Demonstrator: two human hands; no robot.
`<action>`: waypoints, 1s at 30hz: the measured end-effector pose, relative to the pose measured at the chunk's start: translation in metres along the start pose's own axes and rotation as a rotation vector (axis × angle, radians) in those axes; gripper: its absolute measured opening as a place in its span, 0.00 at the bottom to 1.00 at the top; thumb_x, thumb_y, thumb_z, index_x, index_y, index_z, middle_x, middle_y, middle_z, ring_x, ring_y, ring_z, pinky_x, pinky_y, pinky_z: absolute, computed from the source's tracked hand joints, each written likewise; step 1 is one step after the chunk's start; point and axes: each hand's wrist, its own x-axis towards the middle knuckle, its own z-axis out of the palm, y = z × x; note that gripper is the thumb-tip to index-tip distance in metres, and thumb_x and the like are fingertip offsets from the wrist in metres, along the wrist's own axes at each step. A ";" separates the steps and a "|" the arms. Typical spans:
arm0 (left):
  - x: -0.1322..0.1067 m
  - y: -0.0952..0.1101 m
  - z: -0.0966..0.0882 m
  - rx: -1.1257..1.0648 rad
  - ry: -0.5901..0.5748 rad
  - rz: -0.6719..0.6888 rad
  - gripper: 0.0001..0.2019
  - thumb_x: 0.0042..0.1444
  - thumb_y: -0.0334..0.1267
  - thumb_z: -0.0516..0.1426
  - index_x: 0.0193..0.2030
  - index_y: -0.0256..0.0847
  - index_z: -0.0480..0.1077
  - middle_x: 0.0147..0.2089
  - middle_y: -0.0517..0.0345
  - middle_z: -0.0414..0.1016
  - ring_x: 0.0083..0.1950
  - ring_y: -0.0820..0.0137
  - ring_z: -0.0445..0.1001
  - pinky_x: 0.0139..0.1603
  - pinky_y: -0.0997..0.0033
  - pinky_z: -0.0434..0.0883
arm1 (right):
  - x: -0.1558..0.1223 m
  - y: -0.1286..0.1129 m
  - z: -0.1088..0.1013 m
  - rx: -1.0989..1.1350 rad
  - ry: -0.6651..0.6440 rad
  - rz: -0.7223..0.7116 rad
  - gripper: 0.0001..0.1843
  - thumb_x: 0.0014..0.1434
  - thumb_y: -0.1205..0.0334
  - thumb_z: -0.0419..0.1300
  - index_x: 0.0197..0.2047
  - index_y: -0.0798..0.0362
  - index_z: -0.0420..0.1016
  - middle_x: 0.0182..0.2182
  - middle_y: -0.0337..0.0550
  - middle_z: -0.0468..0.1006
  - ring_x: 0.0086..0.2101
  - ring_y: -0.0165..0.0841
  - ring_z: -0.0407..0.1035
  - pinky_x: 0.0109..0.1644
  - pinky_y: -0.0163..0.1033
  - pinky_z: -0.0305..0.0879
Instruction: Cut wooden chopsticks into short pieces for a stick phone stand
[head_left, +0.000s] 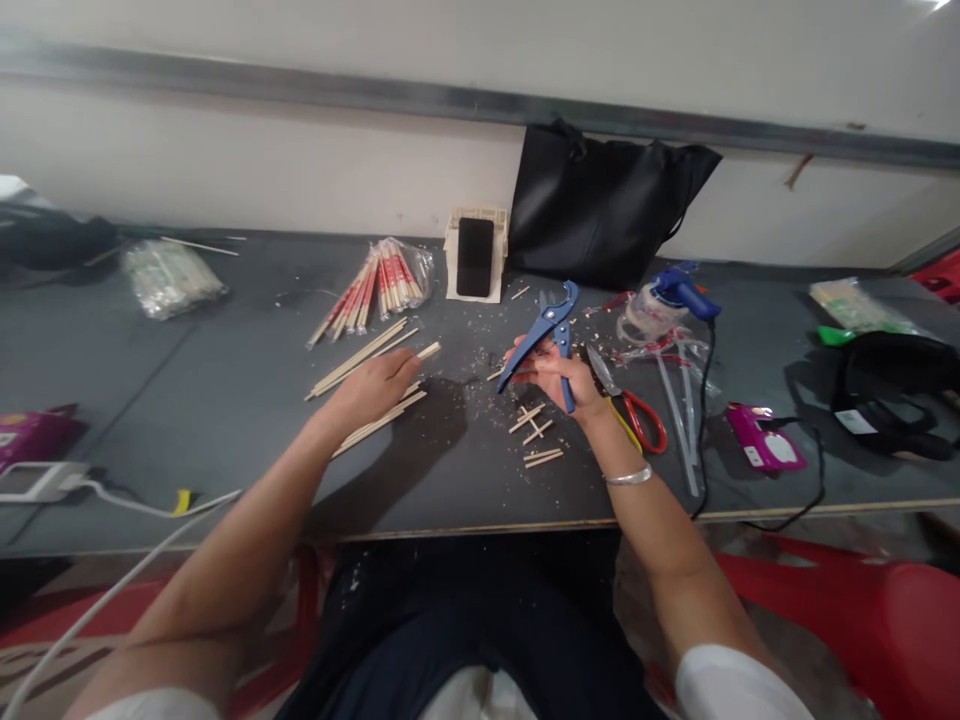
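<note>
My left hand (pixel 373 388) is closed over a pair of wooden chopsticks (pixel 428 351), whose pale ends poke out past the fingers. More loose chopsticks (pixel 358 358) lie just above this hand, and another group (pixel 382 420) lies below it. In my right hand (pixel 571 376) is a blue pipe cutter (pixel 541 332), its handles parted and its jaw pointing up and away from me. Several short cut stick pieces (pixel 537 424) lie beneath that hand, some crossed. Scissors (pixel 636 420) with red and yellow handles rest beside my right wrist.
Red-wrapped chopsticks (pixel 381 285) and a phone on a stand (pixel 475 258) are at the back, near a black bag (pixel 600 205). Rightward are a blue glue gun (pixel 684 292), clear glue sticks (pixel 679 415) and a purple box (pixel 766 438). A white cable (pixel 142 508) crosses the left edge.
</note>
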 end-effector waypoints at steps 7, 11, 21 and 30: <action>-0.018 -0.019 0.006 0.080 0.069 -0.093 0.15 0.59 0.46 0.48 0.31 0.45 0.73 0.34 0.52 0.77 0.39 0.60 0.76 0.36 0.69 0.64 | -0.001 0.005 0.003 -0.010 0.014 -0.021 0.20 0.46 0.59 0.65 0.44 0.49 0.75 0.42 0.45 0.84 0.49 0.45 0.77 0.51 0.53 0.76; -0.028 -0.023 0.011 0.272 0.095 -0.118 0.16 0.60 0.43 0.48 0.35 0.45 0.77 0.37 0.47 0.77 0.42 0.56 0.76 0.36 0.66 0.66 | 0.001 0.005 -0.003 0.020 0.039 -0.023 0.22 0.45 0.60 0.66 0.46 0.48 0.75 0.41 0.43 0.85 0.47 0.44 0.78 0.50 0.52 0.76; -0.012 -0.010 -0.011 0.420 0.064 -0.261 0.22 0.66 0.40 0.43 0.50 0.41 0.77 0.48 0.43 0.76 0.50 0.54 0.76 0.44 0.62 0.71 | 0.007 0.011 -0.014 0.044 0.025 -0.020 0.20 0.47 0.61 0.66 0.45 0.47 0.76 0.43 0.43 0.85 0.47 0.44 0.78 0.51 0.55 0.76; 0.023 -0.012 -0.016 0.489 -0.069 -0.335 0.18 0.63 0.33 0.46 0.51 0.30 0.73 0.57 0.34 0.74 0.57 0.51 0.75 0.51 0.60 0.73 | 0.008 0.009 -0.017 0.059 0.060 -0.038 0.19 0.46 0.61 0.66 0.44 0.47 0.76 0.43 0.43 0.85 0.46 0.44 0.78 0.52 0.56 0.76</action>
